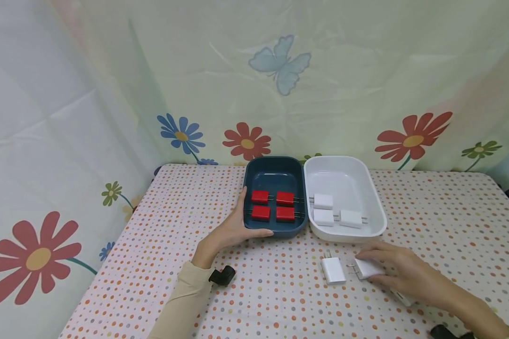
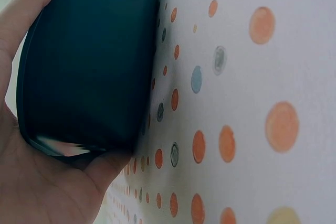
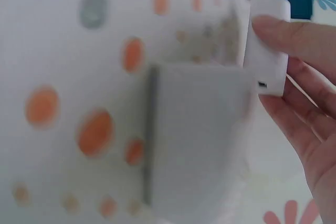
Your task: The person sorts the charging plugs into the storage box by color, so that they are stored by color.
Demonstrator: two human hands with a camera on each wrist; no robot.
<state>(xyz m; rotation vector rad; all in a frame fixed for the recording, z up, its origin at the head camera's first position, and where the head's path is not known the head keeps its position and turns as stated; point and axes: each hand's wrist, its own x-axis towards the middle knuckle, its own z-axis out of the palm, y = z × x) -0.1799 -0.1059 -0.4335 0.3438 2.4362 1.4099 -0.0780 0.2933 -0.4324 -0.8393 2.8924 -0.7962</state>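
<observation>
My left hand holds the near left corner of a dark blue tray, thumb along its front wall and fingers on its left side. Several red plug chargers lie in that tray. Between thumb and fingers, my right hand pinches a white plug charger, prongs pointing left, just in front of the white tray. The right wrist view has this held charger at upper right. Another white charger is partly hidden under the right hand; blurred, it fills the lower middle of the right wrist view.
A white tray stands against the blue one's right side, with three white chargers inside. In front of it, one more white charger lies on the dotted tablecloth. A flowered curtain hangs behind the table.
</observation>
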